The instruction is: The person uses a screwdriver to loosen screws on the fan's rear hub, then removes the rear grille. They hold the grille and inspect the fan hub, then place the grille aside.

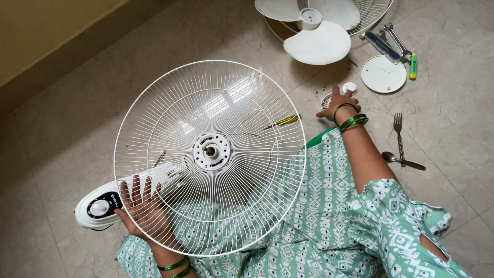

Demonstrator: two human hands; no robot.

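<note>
Left hand [144, 208] grips fan grille [210, 154]; right hand [337, 103] reaches open over marbled floor tiles [453, 123] beside wall [46, 31]

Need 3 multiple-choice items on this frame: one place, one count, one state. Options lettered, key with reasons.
1. Where does the fork lie?
A. On the floor right of the person's right arm, next to the spoon
B. Inside the wire grille
C. On the white round plate

2. How many blades on the loose white fan blade piece at the top?
A. Two
B. Three
C. Five

3. What is the left hand doing?
A. Resting flat on the floor
B. Holding a spanner
C. Gripping the lower left rim of the wire grille

Key:
1 A: fork and spoon lie on bare tile beside the arm.
2 B: three blades spread from the hub, one cut by the picture edge.
3 C: fingers spread through the wires at the rim, over the white fan base; the right hand reaches to small parts on the floor.
</note>
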